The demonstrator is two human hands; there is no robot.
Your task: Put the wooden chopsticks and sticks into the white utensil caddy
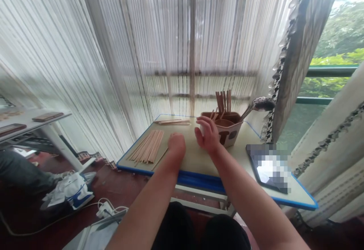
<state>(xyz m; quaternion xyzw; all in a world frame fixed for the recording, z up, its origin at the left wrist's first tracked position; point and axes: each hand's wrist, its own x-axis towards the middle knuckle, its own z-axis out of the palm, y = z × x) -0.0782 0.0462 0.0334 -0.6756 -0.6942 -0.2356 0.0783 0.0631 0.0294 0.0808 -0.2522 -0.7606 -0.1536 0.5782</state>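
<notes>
Sticks (pixel 152 147) beside left hand (pixel 176 144); tablet screen (pixel 269 170) unreadable.

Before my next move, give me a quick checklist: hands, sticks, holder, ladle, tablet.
1. Left hand gripping the lone stick: cannot tell; its palm is hidden.
2. Right hand open: ok; thumb and fingers apart, beside the holder.
3. Holder upright on the table: ok.
4. Fanned sticks together with the rear group: not ok; they lie apart.
5. Ladle in the holder: ok.
6. Tablet flat on the table: ok.
</notes>
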